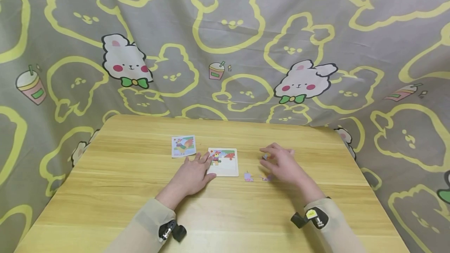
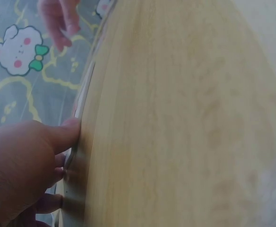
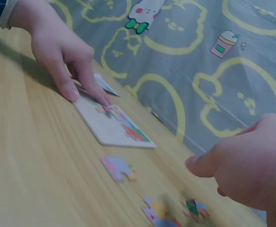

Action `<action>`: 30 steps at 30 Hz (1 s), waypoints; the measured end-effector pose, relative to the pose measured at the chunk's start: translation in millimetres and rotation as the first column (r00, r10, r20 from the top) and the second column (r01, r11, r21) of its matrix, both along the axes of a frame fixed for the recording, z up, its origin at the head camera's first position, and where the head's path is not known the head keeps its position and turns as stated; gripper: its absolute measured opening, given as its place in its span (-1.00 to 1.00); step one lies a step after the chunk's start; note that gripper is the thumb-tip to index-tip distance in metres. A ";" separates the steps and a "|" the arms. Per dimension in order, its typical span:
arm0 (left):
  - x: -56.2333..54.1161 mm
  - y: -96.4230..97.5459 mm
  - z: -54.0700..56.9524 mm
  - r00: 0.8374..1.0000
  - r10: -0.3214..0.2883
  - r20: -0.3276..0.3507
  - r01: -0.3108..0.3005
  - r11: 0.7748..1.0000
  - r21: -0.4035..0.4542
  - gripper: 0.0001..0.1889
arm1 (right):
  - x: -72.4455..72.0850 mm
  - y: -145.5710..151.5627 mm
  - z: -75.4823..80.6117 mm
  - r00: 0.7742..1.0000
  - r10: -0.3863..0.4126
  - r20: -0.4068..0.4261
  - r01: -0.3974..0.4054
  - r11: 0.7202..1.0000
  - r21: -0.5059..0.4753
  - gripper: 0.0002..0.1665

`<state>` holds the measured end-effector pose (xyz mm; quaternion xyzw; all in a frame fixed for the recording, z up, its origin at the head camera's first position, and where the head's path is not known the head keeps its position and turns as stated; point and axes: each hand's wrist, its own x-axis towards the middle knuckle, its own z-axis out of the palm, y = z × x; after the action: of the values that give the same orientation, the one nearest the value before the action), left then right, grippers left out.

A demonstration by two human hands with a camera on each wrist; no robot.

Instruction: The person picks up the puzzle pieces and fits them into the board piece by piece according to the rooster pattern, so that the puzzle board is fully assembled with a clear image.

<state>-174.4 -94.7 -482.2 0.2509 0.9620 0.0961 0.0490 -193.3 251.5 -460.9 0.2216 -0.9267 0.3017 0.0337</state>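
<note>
A white-framed puzzle board (image 1: pixel 226 169), partly filled with picture pieces, lies on the table. My left hand (image 1: pixel 191 175) rests at its left side, fingertips on the upper left part and thumb at the near left corner. The left wrist view shows the thumb (image 2: pixel 67 135) against the board's thin edge. My right hand (image 1: pixel 283 163) hovers right of the board, thumb and index finger apart around a small dark puzzle piece (image 1: pixel 265 157). Nearer me lie a purple piece (image 1: pixel 248 177) and another piece (image 3: pixel 158 213), partly under the right hand in the head view.
A square picture card (image 1: pixel 183 146) lies left of the board, beyond the left hand. The wooden table (image 1: pixel 225 218) runs back to a patterned grey curtain (image 1: pixel 232 50) that also hangs along both sides.
</note>
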 end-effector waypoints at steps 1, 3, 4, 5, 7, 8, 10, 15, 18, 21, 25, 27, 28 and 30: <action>0.0 -0.2 0.0 1.000 0.000 -0.001 0.000 1.000 0.004 -0.27 | -0.1 2.5 -0.7 1.000 -0.002 0.007 0.002 1.000 0.008 -0.46; -0.2 -0.5 0.0 1.000 0.000 -0.003 0.000 1.000 0.010 -0.27 | -0.5 6.8 -2.1 1.000 -0.011 0.021 0.011 1.000 0.021 -0.44; -0.1 -0.7 0.0 1.000 -0.001 -0.004 0.001 1.000 0.013 -0.27 | -0.7 8.5 -2.9 0.999 -0.016 0.032 0.015 0.999 0.028 -0.43; -0.1 -0.9 -0.1 1.000 -0.001 -0.005 0.001 1.000 0.014 -0.27 | -1.0 10.1 -3.9 0.999 -0.023 0.041 0.021 0.999 0.036 -0.42; 0.2 -1.2 -0.3 1.000 0.000 -0.007 0.001 1.000 0.018 -0.27 | -1.9 12.9 -6.6 0.998 -0.036 0.054 0.033 0.998 0.054 -0.41; 0.4 -1.3 -0.3 1.000 0.000 -0.007 0.000 1.000 0.021 -0.28 | -2.4 13.9 -8.1 0.997 -0.048 0.057 0.044 0.997 0.062 -0.41; 0.8 -1.5 -0.6 1.000 0.001 -0.008 -0.001 1.000 0.021 -0.27 | -3.3 15.2 -11.2 0.995 -0.072 0.064 0.067 0.995 0.080 -0.42; 1.3 -1.5 -2.3 1.000 0.001 -0.011 -0.001 1.000 0.027 -0.28 | -4.5 15.2 -16.6 0.989 -0.130 0.071 0.121 0.986 0.116 -0.42; 1.2 -1.2 -3.7 1.000 0.005 -0.013 -0.005 1.000 0.029 -0.28 | -5.5 15.0 -18.8 0.986 -0.137 0.090 0.126 0.985 0.119 -0.44; 1.2 -0.9 -4.6 1.000 0.010 -0.015 -0.010 1.000 0.028 -0.28 | -7.4 14.7 -20.4 0.983 -0.135 0.121 0.124 0.988 0.091 -0.44; 1.2 -0.6 -5.4 1.000 0.009 -0.015 -0.009 1.000 0.026 -0.27 | -10.0 15.2 -24.0 0.977 -0.150 0.151 0.145 0.989 0.040 -0.43; 1.2 -0.6 -5.6 1.000 0.007 -0.017 -0.006 1.000 0.023 -0.27 | -10.6 16.0 -26.3 0.977 -0.155 0.146 0.153 0.988 0.024 -0.44; 1.2 -0.6 -5.6 1.000 0.006 -0.017 -0.006 1.000 0.024 -0.27 | -10.8 16.2 -27.4 0.978 -0.160 0.137 0.159 0.987 0.017 -0.44; 1.0 -0.6 -5.8 1.000 0.006 -0.020 -0.006 1.000 0.021 -0.27 | -10.6 16.3 -29.7 0.979 -0.167 0.117 0.167 0.986 0.009 -0.45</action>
<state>-173.4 -95.3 -488.0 0.2495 0.9621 0.1037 0.0367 -204.0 267.8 -490.6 0.1250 -0.9422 0.3108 0.0043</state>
